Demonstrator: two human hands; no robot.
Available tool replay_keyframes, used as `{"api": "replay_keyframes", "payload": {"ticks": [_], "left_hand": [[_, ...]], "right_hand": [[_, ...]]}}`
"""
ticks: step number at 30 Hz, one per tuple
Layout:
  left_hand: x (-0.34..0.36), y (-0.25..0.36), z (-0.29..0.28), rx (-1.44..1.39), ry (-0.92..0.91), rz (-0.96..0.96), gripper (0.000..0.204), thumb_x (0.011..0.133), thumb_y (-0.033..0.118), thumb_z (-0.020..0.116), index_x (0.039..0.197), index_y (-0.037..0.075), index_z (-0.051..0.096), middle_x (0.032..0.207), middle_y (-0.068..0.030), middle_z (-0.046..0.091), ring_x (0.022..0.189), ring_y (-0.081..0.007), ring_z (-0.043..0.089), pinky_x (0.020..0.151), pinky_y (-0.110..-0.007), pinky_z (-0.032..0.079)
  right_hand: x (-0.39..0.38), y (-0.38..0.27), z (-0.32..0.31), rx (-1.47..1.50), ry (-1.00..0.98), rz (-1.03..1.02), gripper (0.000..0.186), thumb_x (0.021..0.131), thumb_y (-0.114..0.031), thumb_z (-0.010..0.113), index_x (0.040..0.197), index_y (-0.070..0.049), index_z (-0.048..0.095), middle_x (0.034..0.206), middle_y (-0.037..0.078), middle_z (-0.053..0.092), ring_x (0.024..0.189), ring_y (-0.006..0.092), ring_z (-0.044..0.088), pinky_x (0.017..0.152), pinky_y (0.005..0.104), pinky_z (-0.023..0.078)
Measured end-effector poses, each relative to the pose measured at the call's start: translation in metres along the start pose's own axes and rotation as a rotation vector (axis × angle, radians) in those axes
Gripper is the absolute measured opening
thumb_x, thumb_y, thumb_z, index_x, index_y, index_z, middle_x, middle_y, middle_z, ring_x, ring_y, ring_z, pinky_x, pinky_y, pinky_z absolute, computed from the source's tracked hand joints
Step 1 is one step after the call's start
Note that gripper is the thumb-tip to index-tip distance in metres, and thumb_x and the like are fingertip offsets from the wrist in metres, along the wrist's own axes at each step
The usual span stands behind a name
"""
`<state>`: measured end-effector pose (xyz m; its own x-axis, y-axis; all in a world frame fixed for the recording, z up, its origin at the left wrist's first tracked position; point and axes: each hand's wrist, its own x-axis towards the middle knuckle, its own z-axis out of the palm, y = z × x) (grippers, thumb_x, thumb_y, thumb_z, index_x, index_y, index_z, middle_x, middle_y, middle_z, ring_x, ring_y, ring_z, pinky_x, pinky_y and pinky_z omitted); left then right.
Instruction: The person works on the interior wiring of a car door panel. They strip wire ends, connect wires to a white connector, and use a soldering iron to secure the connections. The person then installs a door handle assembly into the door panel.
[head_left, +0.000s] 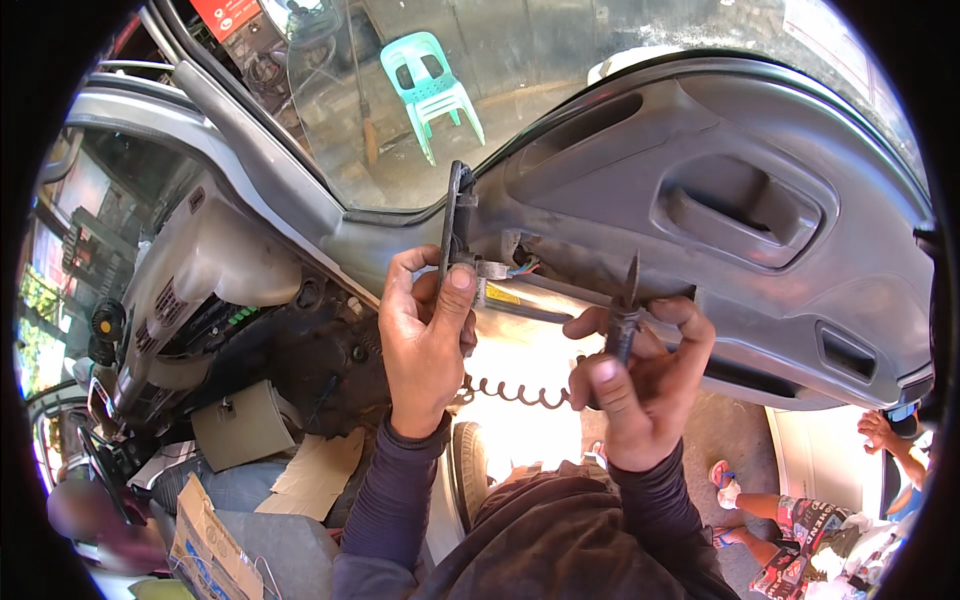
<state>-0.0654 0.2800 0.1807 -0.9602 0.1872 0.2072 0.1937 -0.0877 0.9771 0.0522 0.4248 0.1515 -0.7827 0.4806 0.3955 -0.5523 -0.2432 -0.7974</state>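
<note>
My left hand (425,345) grips a dark, narrow switch panel (455,220), held upright on edge in front of the car door. A pale connector (491,270) with coloured wires (524,268) sits against the panel and runs to an opening in the door's armrest. In my right hand (645,385) is a dark test probe (626,315), its sharp tip pointing up, apart from the connector. A dark coiled cord (515,391) stretches below, between my left wrist and my right hand; where its ends attach is hidden.
The grey door trim (600,190) spans the right side. At left are the dashboard (215,260), cardboard (315,475) and a blurred person (85,520) inside the car. A green plastic chair (430,85) stands beyond the window. Another person's legs (765,540) are at lower right.
</note>
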Motion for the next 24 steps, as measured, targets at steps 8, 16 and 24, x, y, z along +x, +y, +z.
{"api": "replay_keyframes", "payload": {"ticks": [8, 16, 24], "left_hand": [[0.013, 0.000, -0.008, -0.056, -0.083, 0.064, 0.040, 0.100, 0.027, 0.074, 0.125, 0.001, 0.057, 0.081, -0.0008, 0.063, 0.063, -0.0050, 0.051, 0.056, -0.021, 0.041], [0.025, -0.007, -0.014, -0.084, -0.146, 0.087, 0.045, 0.099, 0.029, 0.075, 0.128, 0.000, 0.057, 0.087, -0.0018, 0.066, 0.065, -0.0056, 0.051, 0.058, -0.021, 0.040], [0.028, -0.012, -0.016, -0.093, -0.152, 0.124, 0.048, 0.098, 0.028, 0.077, 0.131, -0.001, 0.056, 0.088, -0.0025, 0.066, 0.066, -0.0053, 0.051, 0.060, -0.021, 0.041]], "right_hand": [[0.010, -0.009, -0.002, -0.145, -0.207, 0.367, 0.037, 0.103, -0.005, 0.060, 0.136, 0.005, 0.047, 0.093, 0.012, 0.068, 0.071, 0.0091, 0.063, 0.063, 0.0255, 0.052], [0.022, -0.012, 0.000, -0.075, -0.169, 0.436, 0.031, 0.104, -0.010, 0.062, 0.129, 0.006, 0.054, 0.080, 0.007, 0.064, 0.051, 0.0046, 0.050, 0.046, 0.0210, 0.039], [0.029, -0.013, 0.005, -0.136, -0.165, 0.416, 0.029, 0.105, -0.010, 0.061, 0.127, 0.007, 0.056, 0.079, 0.007, 0.064, 0.049, 0.0040, 0.049, 0.043, 0.0206, 0.038]]}}
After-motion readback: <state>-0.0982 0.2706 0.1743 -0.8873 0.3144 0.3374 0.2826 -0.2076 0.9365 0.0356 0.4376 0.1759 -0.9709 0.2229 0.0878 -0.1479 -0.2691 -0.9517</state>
